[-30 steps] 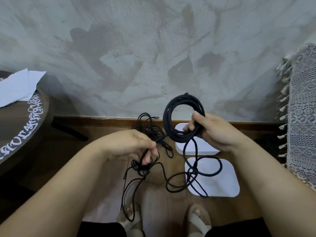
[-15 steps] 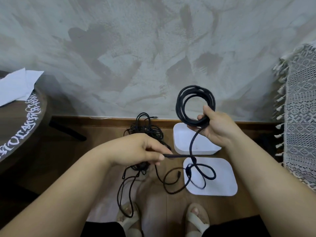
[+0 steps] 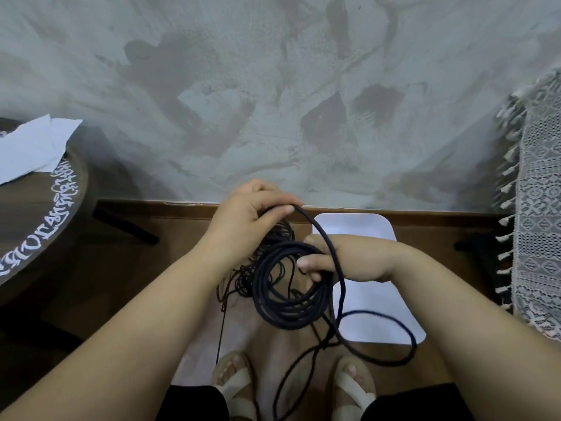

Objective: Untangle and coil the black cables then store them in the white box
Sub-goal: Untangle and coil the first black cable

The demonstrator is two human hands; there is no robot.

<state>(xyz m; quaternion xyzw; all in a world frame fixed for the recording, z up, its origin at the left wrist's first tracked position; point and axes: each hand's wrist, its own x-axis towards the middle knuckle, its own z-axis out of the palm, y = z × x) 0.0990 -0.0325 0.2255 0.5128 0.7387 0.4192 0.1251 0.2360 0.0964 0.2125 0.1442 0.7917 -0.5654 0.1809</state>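
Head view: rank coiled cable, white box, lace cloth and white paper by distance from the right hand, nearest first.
1. coiled cable: gripped in the right hand.
2. white box: just behind that hand.
3. lace cloth: right edge.
4. white paper: far left.

Mottled grey wall [image 3: 273, 101] beyond the left hand [image 3: 249, 220], wooden floor [image 3: 115, 268] beneath. Dark round table [image 3: 21, 214] to its left; tasselled lace cloth [image 3: 537, 223] right of the right hand [image 3: 361, 262].

Matt black sheathing on the cable [image 3: 285, 312]. Rough, mottled grey plaster on the wall [image 3: 273, 86]. Smooth brown wood, faintly sheened, for floor [image 3: 127, 265] and skirting [image 3: 425, 218]. Smooth matt white, plastic by the look, for box [image 3: 349, 226] and lid [image 3: 370, 296]. Openwork lace cloth [image 3: 537, 238], tasselled. Plain white paper [image 3: 30, 147] on a dark matt table [image 3: 24, 226].
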